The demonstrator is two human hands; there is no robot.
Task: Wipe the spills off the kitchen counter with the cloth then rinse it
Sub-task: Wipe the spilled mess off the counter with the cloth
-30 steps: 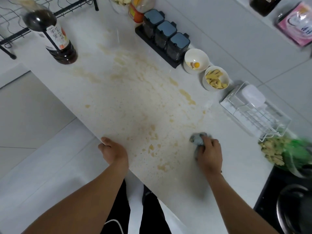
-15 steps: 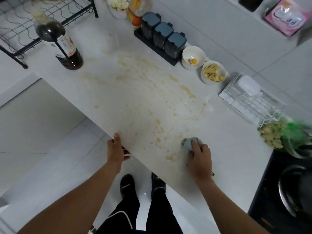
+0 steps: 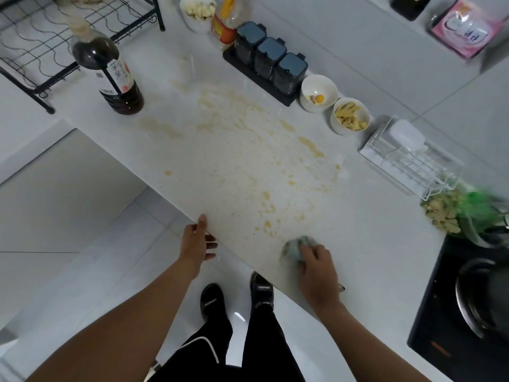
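Spills (image 3: 248,150) of yellowish-brown liquid spread across the white worktop (image 3: 371,257), in a band running from near the dark bottle (image 3: 115,78) at the far left toward the near edge at our right. Our right hand (image 3: 316,271) presses down on the cloth (image 3: 296,246), a small grey-blue bunched wad at the near end of that band, close to the worktop's front edge; fingers curl over its top and grip it. Crumpled as it is, we cannot tell any long axis or which way it points. Our left hand (image 3: 197,244) rests at the worktop's front edge, thumb on top, fingers straight and hanging below the edge, holding nothing. Along the wall stand three dark jars (image 3: 271,60) and two white bowls (image 3: 319,92). A black hob (image 3: 440,312) lies at the right.
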